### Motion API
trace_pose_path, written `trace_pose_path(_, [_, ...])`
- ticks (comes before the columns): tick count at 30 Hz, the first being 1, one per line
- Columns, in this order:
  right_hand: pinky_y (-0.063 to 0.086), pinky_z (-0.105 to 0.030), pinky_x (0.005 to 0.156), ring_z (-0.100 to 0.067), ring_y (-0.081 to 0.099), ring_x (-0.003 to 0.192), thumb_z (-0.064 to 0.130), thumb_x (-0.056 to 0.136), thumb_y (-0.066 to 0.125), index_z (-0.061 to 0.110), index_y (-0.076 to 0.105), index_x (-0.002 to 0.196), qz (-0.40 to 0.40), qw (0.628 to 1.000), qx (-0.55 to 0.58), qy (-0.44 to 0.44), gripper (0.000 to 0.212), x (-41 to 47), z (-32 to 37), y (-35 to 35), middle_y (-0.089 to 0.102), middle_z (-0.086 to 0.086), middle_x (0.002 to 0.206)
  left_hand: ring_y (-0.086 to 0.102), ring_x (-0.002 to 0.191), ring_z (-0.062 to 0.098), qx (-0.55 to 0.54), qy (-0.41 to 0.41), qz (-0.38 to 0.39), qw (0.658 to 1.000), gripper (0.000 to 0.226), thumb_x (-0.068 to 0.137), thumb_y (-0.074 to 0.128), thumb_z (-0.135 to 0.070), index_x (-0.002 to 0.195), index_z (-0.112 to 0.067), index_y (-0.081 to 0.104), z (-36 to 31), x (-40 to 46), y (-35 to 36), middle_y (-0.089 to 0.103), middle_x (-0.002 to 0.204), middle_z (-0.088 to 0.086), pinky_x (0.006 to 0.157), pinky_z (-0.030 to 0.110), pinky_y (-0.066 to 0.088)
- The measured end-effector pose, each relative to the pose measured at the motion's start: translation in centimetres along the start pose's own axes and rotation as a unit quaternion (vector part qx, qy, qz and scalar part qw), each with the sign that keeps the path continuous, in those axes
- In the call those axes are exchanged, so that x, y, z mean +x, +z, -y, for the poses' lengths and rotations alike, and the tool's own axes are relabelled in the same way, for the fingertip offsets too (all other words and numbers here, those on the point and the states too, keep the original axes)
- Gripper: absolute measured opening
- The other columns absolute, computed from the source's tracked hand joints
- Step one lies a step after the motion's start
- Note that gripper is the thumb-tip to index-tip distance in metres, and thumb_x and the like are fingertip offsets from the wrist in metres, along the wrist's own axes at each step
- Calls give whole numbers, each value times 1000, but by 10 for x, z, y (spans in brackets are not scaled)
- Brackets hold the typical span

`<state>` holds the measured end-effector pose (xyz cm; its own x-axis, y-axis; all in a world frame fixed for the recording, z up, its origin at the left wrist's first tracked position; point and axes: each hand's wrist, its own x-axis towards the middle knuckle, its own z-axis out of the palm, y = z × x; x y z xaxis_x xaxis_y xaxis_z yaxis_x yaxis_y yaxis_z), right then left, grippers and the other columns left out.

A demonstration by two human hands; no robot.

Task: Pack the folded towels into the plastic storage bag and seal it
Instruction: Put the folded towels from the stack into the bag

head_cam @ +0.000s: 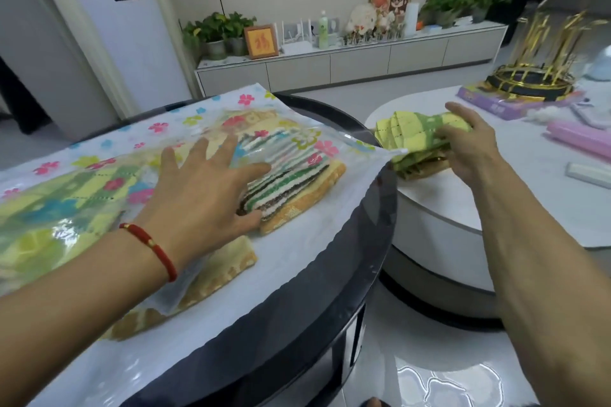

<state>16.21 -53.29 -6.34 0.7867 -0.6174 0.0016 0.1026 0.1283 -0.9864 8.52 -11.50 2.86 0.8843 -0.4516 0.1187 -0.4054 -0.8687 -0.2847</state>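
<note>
Fingers point(444, 137) gripping folded towel point(416, 129), bag point(297, 261) beside

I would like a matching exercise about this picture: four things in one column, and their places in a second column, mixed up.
Things:
1. left hand
2. right hand
3. striped towel
4. gold ornament

Places:
A. far right, on the white table
B. inside the flowered plastic bag
C. flat on top of the bag
D. gripping the green and yellow towel stack

Pairs: 1-C, 2-D, 3-B, 4-A
</note>
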Motion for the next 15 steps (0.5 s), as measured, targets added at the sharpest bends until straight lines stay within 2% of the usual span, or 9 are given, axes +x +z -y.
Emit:
trace_pose_path(3, [59, -35, 80, -30, 69, 101, -15, 87, 52, 18, 72, 127, 90, 991, 75, 56, 56, -28, 21, -16, 67, -20, 122, 21, 146, 41, -18, -29, 16, 999, 72, 78, 51, -71, 144, -54, 29, 7, -22, 1, 14, 166, 3, 108, 69, 29])
trace_pose_path(6, [56, -33, 77, -29, 66, 96, -18, 88, 46, 14, 74, 120, 123, 987, 87, 49, 54, -75, 47, -35, 67, -22, 119, 20, 147, 41, -46, -42, 24, 998, 79, 78, 55, -67, 149, -47, 26, 13, -30, -10, 11, 166, -4, 107, 71, 28])
trace_pose_path(8, [55, -34, 81, -28, 66, 98, -19, 88, 43, 13, 75, 117, 139, 985, 94, 38, 54, -113, 63, -50, 70, -20, 121, 21, 147, 40, -59, -34, 23, 997, 84, 77, 57, -66, 151, -43, 25, 16, -33, -23, 12, 166, -8, 107, 73, 28])
trace_pose_path(11, [62, -34, 86, -29, 73, 108, 0, 94, 48, 13, 77, 118, 191, 974, 114, 43, 40, -170, 92, -73, 73, -15, 128, 25, 144, 40, -72, -7, 9, 997, 84, 75, 60, -65, 150, -39, 31, 22, -38, -47, 15, 165, -13, 106, 73, 27])
trace_pose_path(13, [64, -35, 80, -29, 75, 109, 19, 94, 58, 15, 80, 114, 237, 967, 78, 52, 31, -204, 113, -80, 73, -15, 129, 25, 144, 39, -72, 10, 2, 997, 82, 75, 62, -63, 148, -36, 36, 28, -41, -66, 16, 164, -14, 106, 73, 27])
trace_pose_path(15, [64, -34, 70, -30, 78, 98, 22, 88, 65, 15, 82, 109, 307, 950, 2, 53, 29, -231, 127, -74, 74, -19, 126, 24, 146, 36, -66, 26, -2, 997, 81, 75, 65, -62, 146, -33, 39, 37, -43, -84, 16, 164, -14, 107, 74, 25])
